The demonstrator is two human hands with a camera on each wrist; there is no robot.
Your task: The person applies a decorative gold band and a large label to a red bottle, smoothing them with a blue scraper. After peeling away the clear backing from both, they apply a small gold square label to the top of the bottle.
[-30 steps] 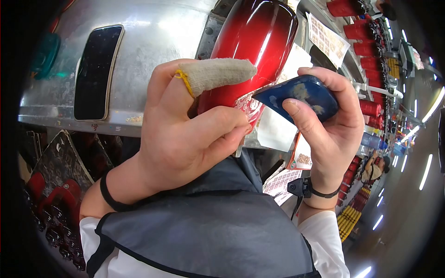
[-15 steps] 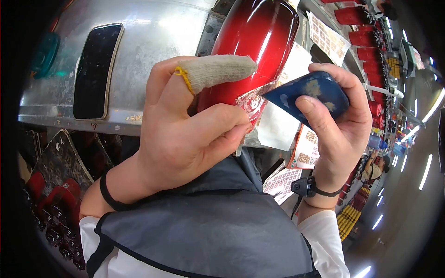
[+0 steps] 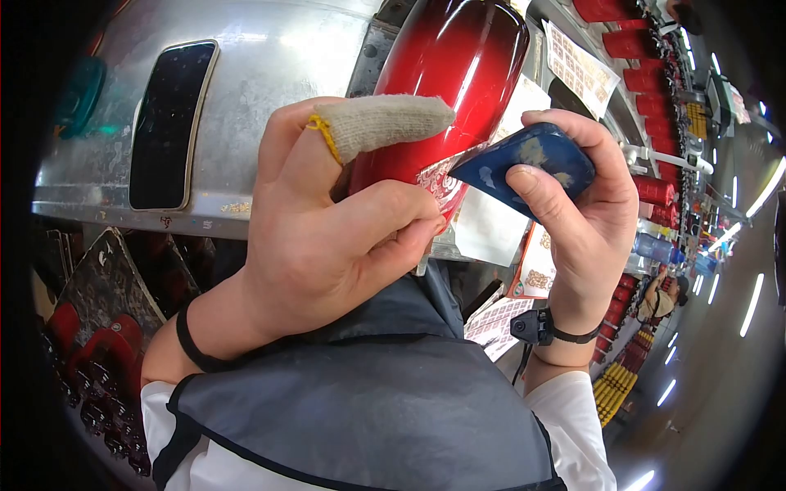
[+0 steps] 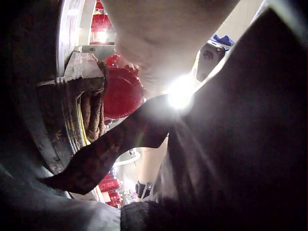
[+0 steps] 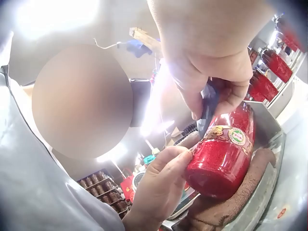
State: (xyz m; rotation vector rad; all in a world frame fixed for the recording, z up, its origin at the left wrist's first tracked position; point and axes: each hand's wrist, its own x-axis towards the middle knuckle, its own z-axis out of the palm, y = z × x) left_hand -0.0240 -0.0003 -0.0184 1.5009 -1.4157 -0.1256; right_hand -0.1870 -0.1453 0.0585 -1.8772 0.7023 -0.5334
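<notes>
A glossy red bottle-shaped vessel (image 3: pixel 458 74), darker toward its far end, lies on its side with a white-and-red patterned decal band (image 3: pixel 442 182) around it. My left hand (image 3: pixel 319 229) holds the vessel near its closer end. Its index finger wears a grey knit finger sleeve (image 3: pixel 393 127) and reaches across the red surface; the thumb is bent at the vessel's edge. My right hand (image 3: pixel 594 196) pinches a flat blue scraper (image 3: pixel 565 151) with pale patches, its pointed edge right at the decal. In the right wrist view a round label (image 5: pixel 237 136) shows on the band.
A phone (image 3: pixel 173 127) lies on the metal table (image 3: pixel 270 74) at left. Printed decal sheets (image 3: pixel 577 65) lie beyond the right hand. A brown towel (image 5: pixel 216 209) lies under the vessel. Rows of red vessels (image 3: pixel 630 45) stand along the right.
My right hand drew the blue scraper right, away from the decal, then brought it back left to the band. My left hand and the vessel have stayed nearly still.
</notes>
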